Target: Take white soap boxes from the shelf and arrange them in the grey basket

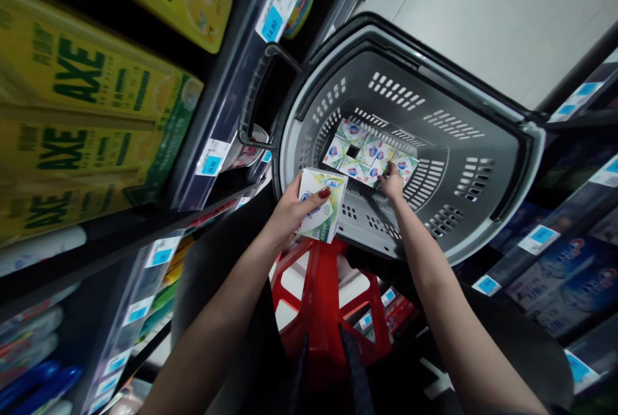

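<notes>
My left hand [294, 212] is closed around a white, green and yellow soap box [321, 206], thumb on its face, at the near rim of a grey shopping basket [410, 74]. Down inside the basket, my right hand [392, 182] has its fingers curled at the edge of one of the soap boxes there [404, 165]; the fingertips are partly hidden. Several similar soap boxes [355, 169] lie face up on the basket floor, with a dark gap between some of them.
A red plastic stool [323, 299] stands below, between my legs. Shelves on the left hold yellow AXE packs [77, 74], with price tags [273, 16] along the edges. More shelves with blue packs [570, 273] flank the right. The basket's black handle [251, 93] sticks out leftward.
</notes>
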`<state>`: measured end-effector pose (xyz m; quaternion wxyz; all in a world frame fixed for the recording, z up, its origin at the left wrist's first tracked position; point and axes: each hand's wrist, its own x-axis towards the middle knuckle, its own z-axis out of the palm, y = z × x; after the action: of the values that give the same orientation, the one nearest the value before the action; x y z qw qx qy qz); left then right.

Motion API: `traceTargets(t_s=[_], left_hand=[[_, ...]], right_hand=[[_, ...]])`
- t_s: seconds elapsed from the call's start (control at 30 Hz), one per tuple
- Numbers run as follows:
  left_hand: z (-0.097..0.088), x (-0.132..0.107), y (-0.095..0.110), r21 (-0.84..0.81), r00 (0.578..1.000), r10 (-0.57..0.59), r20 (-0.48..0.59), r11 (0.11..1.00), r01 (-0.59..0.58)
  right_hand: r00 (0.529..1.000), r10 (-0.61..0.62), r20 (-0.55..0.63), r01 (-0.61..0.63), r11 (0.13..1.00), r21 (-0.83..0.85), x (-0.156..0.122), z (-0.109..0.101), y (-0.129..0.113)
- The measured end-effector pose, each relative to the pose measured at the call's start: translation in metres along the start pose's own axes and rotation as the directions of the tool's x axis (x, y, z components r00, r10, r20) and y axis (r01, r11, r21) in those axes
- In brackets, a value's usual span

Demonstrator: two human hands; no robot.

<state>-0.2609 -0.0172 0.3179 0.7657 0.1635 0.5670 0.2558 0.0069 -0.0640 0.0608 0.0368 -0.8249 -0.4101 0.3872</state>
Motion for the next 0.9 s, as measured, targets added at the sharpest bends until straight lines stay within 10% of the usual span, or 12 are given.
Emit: traceTargets(t_s=[0.3, 0.47, 0.57, 0.67, 0.77, 0.9], left_hand=[[0.001, 0.001, 0.0, -0.062, 1.0, -0.016, 0.016, 0.998, 0.017], [0.003, 0.003, 0.001, -0.092, 0.999, -0.024, 0.048, 0.995, 0.028], [0.003, 0.005, -0.001, -0.082, 0.997, 0.017, 0.072, 0.997, -0.011], [0.0, 0.007, -0.004, -0.015, 0.982, 0.058, 0.181, 0.998, -0.056], [-0.003, 0.005, -0.009, 0.179, 0.939, 0.046, 0.34, 0.977, -0.113], [-0.005, -0.001, -0.012, 0.308, 0.856, -0.026, 0.516, 0.938, -0.157]], right_hand=[[0.997, 0.077, 0.001, -0.077, 0.995, 0.064, -0.003, -0.003, -0.006], [0.994, 0.072, -0.085, -0.058, 0.986, 0.157, -0.017, -0.038, -0.044], [0.991, -0.114, 0.073, 0.062, 0.86, 0.507, -0.052, -0.075, -0.087], [0.889, -0.362, 0.281, 0.008, 0.625, 0.781, -0.107, -0.112, -0.13], [0.815, -0.459, 0.353, 0.084, 0.697, 0.712, -0.164, -0.138, -0.148], [0.884, -0.298, 0.36, -0.037, 0.723, 0.69, -0.21, -0.146, -0.131]])
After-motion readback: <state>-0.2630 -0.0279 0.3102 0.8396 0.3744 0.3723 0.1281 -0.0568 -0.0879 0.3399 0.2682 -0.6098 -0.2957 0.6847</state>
